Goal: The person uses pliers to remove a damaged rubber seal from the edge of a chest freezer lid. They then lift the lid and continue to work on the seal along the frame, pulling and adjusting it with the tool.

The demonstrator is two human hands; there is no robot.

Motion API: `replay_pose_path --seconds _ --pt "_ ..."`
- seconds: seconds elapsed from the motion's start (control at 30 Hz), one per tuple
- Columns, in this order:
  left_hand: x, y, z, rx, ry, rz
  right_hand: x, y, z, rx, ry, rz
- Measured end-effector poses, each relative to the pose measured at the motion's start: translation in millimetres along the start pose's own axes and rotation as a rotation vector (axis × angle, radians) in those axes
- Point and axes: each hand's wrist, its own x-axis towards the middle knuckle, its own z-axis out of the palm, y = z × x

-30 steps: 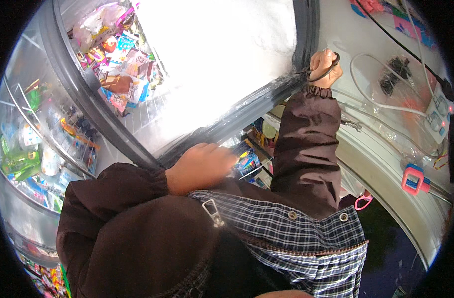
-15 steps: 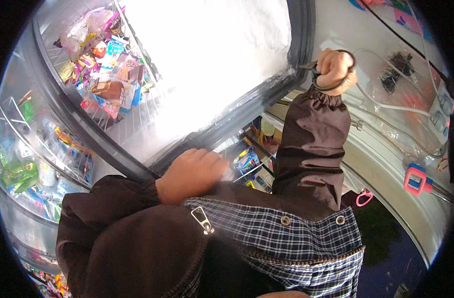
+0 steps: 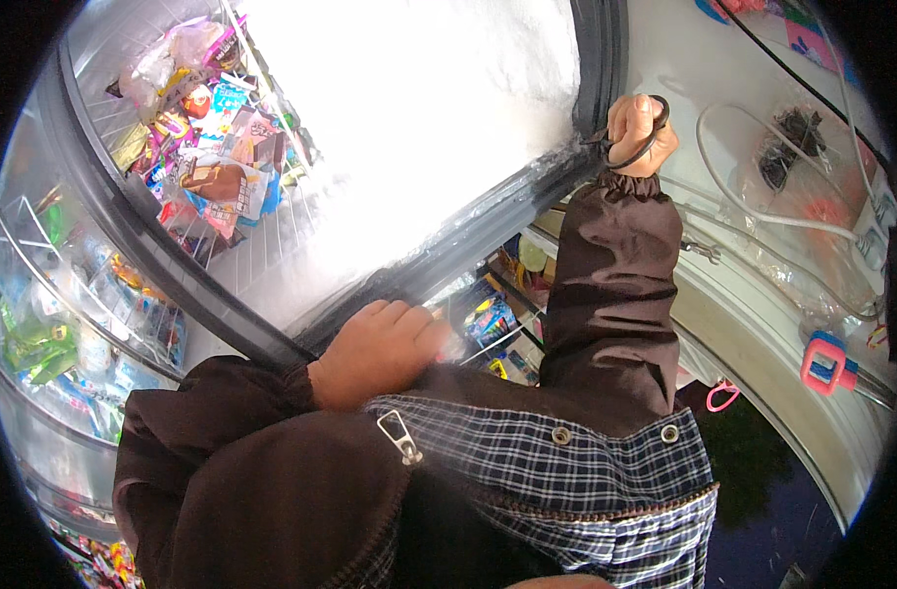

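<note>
A pair of black-handled scissors is gripped in my right hand, which is closed round the handles. The blades point left, at the frosted right corner of the dark freezer rim. Whether the tips touch the frost cannot be seen. My left hand is closed, knuckles up, just on my side of the freezer's near rim. A pale, blurred bit shows by its fingertips, too unclear to name. Thick white frost fills much of the freezer, glaring in the light.
Wrapped ice creams lie in a wire basket on the freezer's left side. Farther left, a glass case holds packaged goods. On the right a white counter bears a white cable, plastic bags and a pink-and-blue handle.
My right hand with the scissors has shifted slightly left, closer to the frosted rim corner. My left hand has moved little and stays closed.
</note>
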Motion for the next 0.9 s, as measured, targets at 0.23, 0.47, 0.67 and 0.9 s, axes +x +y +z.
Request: replay_pose_path --seconds 0.23,0.47,0.67,0.9 --pt "-1 1 0 0.032 -0.024 -0.009 -1 2 -8 -0.035 0.003 0.083" --pt "0 2 2 0.083 0.069 0.024 0 -6 0 0.255 0.094 -0.042" --pt "-2 0 3 0.052 -0.031 0.010 -5 -10 12 0.056 0.138 0.144" --pt "1 -2 5 0.071 -0.022 -0.014 -18 16 13 -0.016 0.230 0.094"
